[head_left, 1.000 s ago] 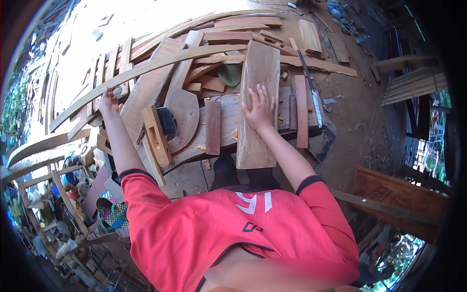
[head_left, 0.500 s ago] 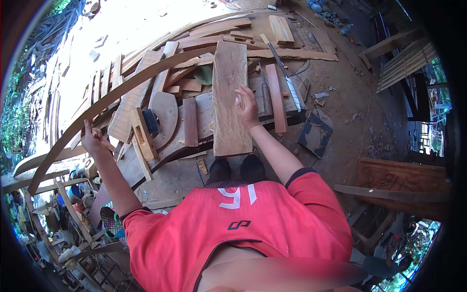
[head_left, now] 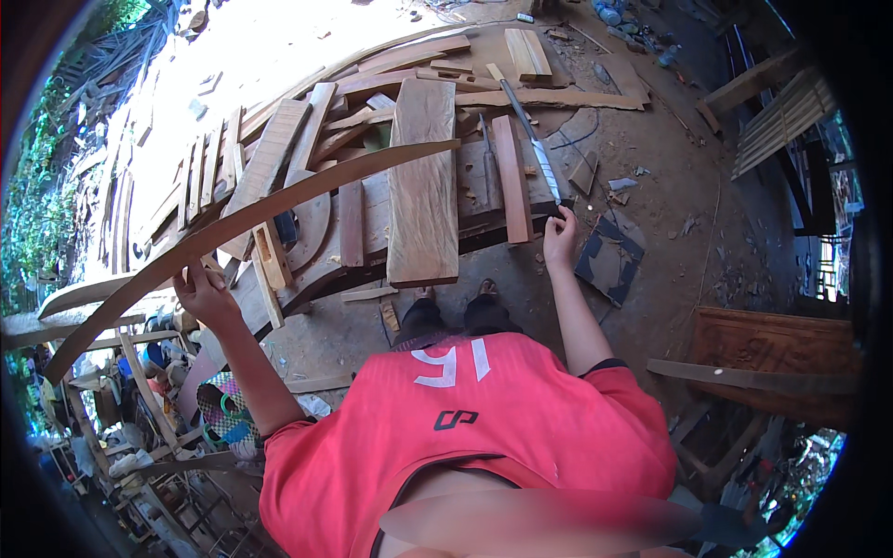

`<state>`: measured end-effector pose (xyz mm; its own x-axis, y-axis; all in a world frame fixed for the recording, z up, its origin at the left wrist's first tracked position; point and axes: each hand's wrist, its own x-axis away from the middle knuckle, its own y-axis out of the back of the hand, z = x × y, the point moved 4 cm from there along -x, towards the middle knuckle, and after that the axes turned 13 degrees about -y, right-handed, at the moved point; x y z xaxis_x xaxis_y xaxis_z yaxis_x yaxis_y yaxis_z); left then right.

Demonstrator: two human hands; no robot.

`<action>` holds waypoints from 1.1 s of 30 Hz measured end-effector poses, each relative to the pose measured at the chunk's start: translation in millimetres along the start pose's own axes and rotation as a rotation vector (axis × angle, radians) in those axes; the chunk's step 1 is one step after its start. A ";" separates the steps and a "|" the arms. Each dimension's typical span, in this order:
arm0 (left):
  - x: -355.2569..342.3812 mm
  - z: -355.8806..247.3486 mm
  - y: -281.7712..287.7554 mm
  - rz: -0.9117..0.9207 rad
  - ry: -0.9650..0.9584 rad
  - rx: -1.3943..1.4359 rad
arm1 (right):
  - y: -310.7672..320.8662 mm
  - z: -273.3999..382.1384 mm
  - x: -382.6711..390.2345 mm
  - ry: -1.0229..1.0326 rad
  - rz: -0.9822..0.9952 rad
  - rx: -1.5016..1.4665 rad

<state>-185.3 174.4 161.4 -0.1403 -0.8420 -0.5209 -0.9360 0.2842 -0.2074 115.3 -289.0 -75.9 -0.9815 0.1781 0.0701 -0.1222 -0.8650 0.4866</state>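
Observation:
A long, curved wooden strip (head_left: 251, 216) slants up and rightward from the lower left. My left hand (head_left: 203, 293) is closed on its lower edge, holding it raised above the wood pile. My right hand (head_left: 560, 237) is at the right end of the workbench, fingers drawn together beside the near tip of a long shiny blade (head_left: 539, 153) with a pale handle. Whether the fingers touch the blade or pinch something small is not clear. A broad, thick plank (head_left: 423, 195) lies across the bench between my hands, with a reddish wood bar (head_left: 513, 181) to its right.
The low bench (head_left: 372, 244) carries several loose wood pieces and a narrow pointed tool (head_left: 490, 167). A dark flat panel (head_left: 610, 262) lies on the ground at right. A carved wooden panel (head_left: 772, 349) stands farther right. Cluttered racks (head_left: 139, 391) are at lower left.
My right hand has moved right, from above the broad plank to the blade's tip, its fingers drawing together. The curved strip's far end has swung nearer and now overlaps the plank.

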 end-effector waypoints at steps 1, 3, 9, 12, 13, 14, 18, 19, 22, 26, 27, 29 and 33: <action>4.6 -1.0 0.3 -0.003 -0.003 -0.002 | -3.6 2.5 -0.6 0.009 0.025 -0.023; 16.4 -7.6 -7.5 0.107 -0.056 -0.112 | -5.9 7.2 0.7 0.048 0.034 -0.029; 34.9 -16.3 -13.2 0.366 -0.118 -0.118 | -5.5 7.6 -0.2 0.161 0.068 0.031; 55.0 -11.5 -17.2 0.475 0.024 0.018 | -9.2 1.1 -3.9 0.096 0.114 0.050; 64.3 -4.9 -13.1 0.455 0.060 0.096 | -13.3 1.4 -4.7 0.077 0.130 0.085; 76.7 4.6 -10.4 0.332 0.106 0.216 | -18.6 1.5 -6.3 0.060 0.142 0.121; 116.9 17.1 -11.8 -0.360 0.356 0.490 | -37.9 -9.8 -10.5 -0.096 0.298 0.221; 117.0 19.0 -6.9 -0.383 0.344 0.487 | -40.0 -9.6 -12.7 -0.078 0.316 0.227; 112.0 16.8 10.2 -0.513 0.334 0.713 | -49.1 -5.5 -11.5 0.077 0.469 0.313; 88.3 -1.0 39.7 -0.535 0.173 0.653 | -50.4 12.5 3.5 0.024 0.481 0.418; 84.1 -3.9 42.2 -0.546 0.175 0.651 | -50.4 11.5 1.1 0.025 0.472 0.429; 81.0 -4.4 44.0 -0.517 0.158 0.669 | -51.1 6.5 -0.7 0.031 0.470 0.438; 95.6 -5.4 35.9 -0.363 0.106 0.694 | -52.6 14.8 -19.2 0.095 0.471 0.496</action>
<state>-234.1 101.6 108.6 0.0722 -0.9663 -0.2472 -0.5191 0.1752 -0.8365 142.7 -239.9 -90.0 -0.9250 -0.2251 0.3061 0.3797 -0.5190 0.7658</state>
